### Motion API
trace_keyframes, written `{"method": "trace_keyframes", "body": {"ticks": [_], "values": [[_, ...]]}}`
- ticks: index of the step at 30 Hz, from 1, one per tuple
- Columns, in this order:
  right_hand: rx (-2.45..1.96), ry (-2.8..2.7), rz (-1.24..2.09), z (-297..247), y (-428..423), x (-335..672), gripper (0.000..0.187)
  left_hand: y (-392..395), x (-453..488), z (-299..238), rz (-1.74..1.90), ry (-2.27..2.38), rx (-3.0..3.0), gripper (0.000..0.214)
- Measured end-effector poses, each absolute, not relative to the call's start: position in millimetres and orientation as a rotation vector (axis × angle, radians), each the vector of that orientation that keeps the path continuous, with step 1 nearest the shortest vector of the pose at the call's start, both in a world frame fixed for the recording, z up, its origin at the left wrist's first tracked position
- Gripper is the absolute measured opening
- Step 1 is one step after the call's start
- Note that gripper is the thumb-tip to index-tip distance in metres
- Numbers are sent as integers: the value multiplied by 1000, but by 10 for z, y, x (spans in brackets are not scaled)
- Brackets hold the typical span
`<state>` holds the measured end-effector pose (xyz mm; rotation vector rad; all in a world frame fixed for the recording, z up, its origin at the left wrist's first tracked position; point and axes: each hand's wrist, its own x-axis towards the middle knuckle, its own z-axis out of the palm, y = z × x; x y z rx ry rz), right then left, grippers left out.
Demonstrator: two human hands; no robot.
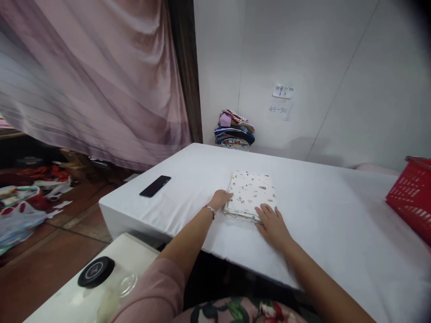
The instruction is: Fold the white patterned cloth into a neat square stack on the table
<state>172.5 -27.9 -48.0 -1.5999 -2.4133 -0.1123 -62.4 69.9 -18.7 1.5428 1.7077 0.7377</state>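
Note:
A folded white cloth with small dark prints (249, 193) lies on the white-covered table (319, 211). My left hand (220, 198), with a bracelet on its wrist, rests against the cloth's left edge, fingers curled under or against it. My right hand (272, 223) lies flat at the cloth's near right corner, fingers spread and touching its edge. Neither hand lifts the cloth.
A black phone (155, 185) lies on the table's left part. A stack of folded colourful fabrics (235, 129) sits at the back by the wall. A red basket (411, 195) stands at the right edge. A black round lid (96, 271) rests on a low white surface near me.

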Motion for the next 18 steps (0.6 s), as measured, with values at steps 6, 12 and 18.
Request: {"method": "trace_keyframes", "body": {"ticks": [6, 12, 18], "values": [[-1583, -2386, -52, -460, -298, 1784, 44, 526, -625, -144, 705, 1663, 1586, 40], [-1571, -2359, -13, -458, -298, 1786, 43, 368, -709, -165, 749, 1647, 1642, 34], [-1566, -2338, 20, -482, -306, 1836, 42, 296, -723, -211, 744, 1726, 1587, 29]]}}
